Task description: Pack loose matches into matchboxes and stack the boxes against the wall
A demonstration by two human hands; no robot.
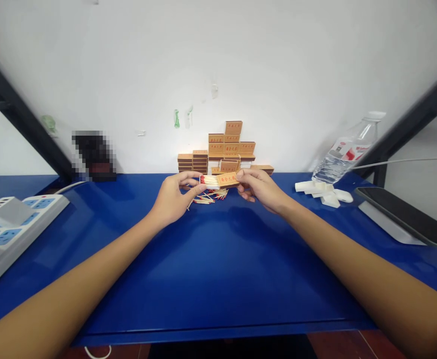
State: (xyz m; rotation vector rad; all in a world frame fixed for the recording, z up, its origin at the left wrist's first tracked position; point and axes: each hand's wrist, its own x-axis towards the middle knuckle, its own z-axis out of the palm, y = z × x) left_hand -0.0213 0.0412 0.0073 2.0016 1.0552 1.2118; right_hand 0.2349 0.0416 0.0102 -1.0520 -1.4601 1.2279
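Between my two hands is a matchbox (227, 179), its white tray slid partway out to the left. Red-tipped matches (211, 180) lie side by side in the exposed tray. My left hand (175, 197) pinches the end of the tray with thumb and fingers. The orange sleeve's right end is gripped by my right hand (257, 187). Loose matches (204, 198) lie scattered on the blue table (218, 279) just below and behind the box. Further back, against the wall, stand stacked matchboxes (231, 148), partly hidden by the held box.
On the left lies a white power strip (31, 219) with blue sockets, and behind it a pixelated dark object (94, 154). To the right are a tilted clear water bottle (347, 149), white plastic pieces (323, 192) and a phone (408, 214) on a white stand. Dark metal legs flank both sides.
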